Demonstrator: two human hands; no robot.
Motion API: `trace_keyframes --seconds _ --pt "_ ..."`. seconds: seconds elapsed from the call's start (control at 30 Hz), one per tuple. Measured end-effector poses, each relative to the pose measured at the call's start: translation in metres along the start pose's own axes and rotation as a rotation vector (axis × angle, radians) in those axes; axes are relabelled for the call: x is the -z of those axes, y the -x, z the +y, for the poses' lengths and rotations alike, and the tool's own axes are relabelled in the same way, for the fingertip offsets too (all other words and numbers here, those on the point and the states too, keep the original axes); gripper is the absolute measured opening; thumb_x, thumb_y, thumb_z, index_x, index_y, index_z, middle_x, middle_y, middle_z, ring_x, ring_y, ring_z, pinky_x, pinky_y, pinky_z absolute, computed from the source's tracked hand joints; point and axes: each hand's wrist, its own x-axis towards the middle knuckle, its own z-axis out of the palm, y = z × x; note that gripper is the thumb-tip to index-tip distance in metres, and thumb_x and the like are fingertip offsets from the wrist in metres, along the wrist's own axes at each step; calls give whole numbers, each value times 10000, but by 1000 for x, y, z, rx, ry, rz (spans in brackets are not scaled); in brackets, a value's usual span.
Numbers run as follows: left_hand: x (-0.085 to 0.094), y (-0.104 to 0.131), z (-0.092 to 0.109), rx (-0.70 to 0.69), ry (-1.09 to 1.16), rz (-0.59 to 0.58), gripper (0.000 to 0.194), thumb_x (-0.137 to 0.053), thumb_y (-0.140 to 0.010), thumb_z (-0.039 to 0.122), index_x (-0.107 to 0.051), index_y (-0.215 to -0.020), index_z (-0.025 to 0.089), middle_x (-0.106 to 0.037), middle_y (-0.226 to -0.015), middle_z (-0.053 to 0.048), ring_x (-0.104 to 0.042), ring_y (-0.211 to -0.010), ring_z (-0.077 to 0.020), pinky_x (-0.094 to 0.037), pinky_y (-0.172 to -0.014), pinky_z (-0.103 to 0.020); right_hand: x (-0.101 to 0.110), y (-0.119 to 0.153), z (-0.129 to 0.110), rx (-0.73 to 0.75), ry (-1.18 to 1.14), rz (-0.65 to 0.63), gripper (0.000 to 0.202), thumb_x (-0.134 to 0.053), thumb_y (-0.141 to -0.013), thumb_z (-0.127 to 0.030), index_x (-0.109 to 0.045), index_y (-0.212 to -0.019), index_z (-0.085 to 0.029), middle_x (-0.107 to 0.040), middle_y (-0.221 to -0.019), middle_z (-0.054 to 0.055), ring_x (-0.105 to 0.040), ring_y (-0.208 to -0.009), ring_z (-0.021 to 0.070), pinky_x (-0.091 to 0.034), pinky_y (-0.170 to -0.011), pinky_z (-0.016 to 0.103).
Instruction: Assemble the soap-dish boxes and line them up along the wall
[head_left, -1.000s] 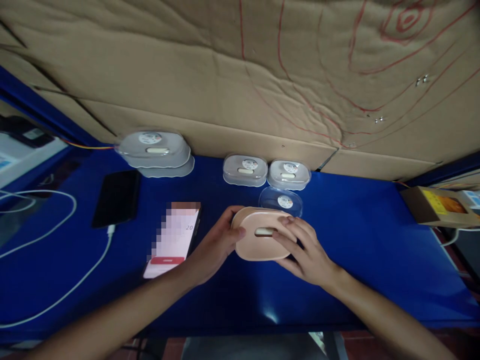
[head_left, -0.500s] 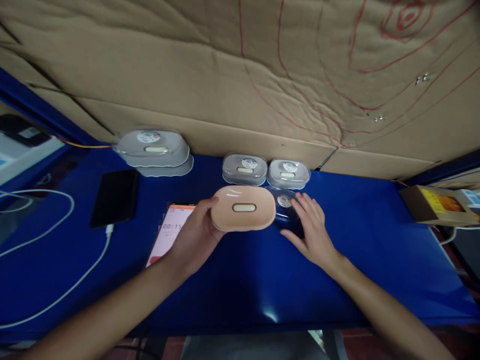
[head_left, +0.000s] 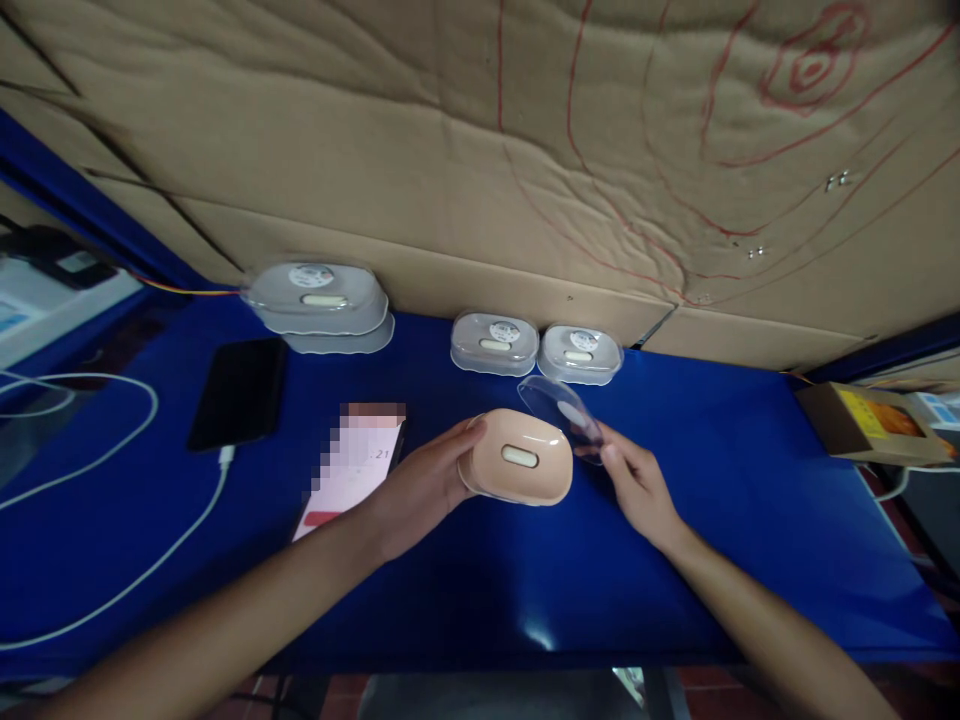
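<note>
My left hand (head_left: 427, 490) grips the left end of a peach oval box (head_left: 491, 482), which has a pale pill-shaped piece in its top. The box is tilted above the blue table. To its right, my right hand (head_left: 641, 490) pinches the lower right edge of a clear plastic lid (head_left: 549, 397) with a round white sticker. The lid is raised at a slant, just behind the box. Two grey oval boxes with clear lids, a left one (head_left: 472, 352) and a right one (head_left: 600, 364), sit behind my hands.
Stacked grey boxes (head_left: 322, 318) stand at the back left. A black phone (head_left: 238, 395) lies there with a white cable (head_left: 202, 540). Beside my left forearm is a lit phone (head_left: 360, 455). A cardboard box (head_left: 832, 420) stands right; a cardboard wall (head_left: 360, 170) backs the blue table (head_left: 720, 440).
My right hand has gone from resting by the clear lid to holding it, and the lid is now tilted up. The peach box has shifted right and nearer to me in my left hand.
</note>
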Motion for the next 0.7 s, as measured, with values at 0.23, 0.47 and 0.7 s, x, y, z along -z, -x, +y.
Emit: trace_keyframes --seconds 0.23,0.47,0.7 --pt "-15 3 0 -88 32 -158 455 -576 -1100 506 -741 -1401 207 -704 -1509 -117 -620 -1417 -322 -518 -1105 -398 -8 6 -14 424 255 -90 628 -720 -1032 -283 -514 -1624 -331 -653 -1532 117 -597 -1457 314 -558 -1178 556" --pt "-15 4 -1 -143 -70 -73 515 -734 -1009 506 -682 -1435 220 -683 -1522 -150 -621 -1417 -368 -522 -1109 -455 -9 6 -16 525 379 -106 725 -719 -1022 -208 -422 -1677 -296 -585 -1570 142 -509 -1524 336 -554 -1190 578" --pt "-15 5 -3 -147 -112 12 522 -794 -963 473 -672 -1388 195 -719 -1436 -166 -650 -1359 -380 -552 -1042 -456 -10 7 -16 587 458 -118 772 -718 -1030 -226 -355 -1711 -266 -598 -1544 178 -526 -1503 357 -585 -1154 585"
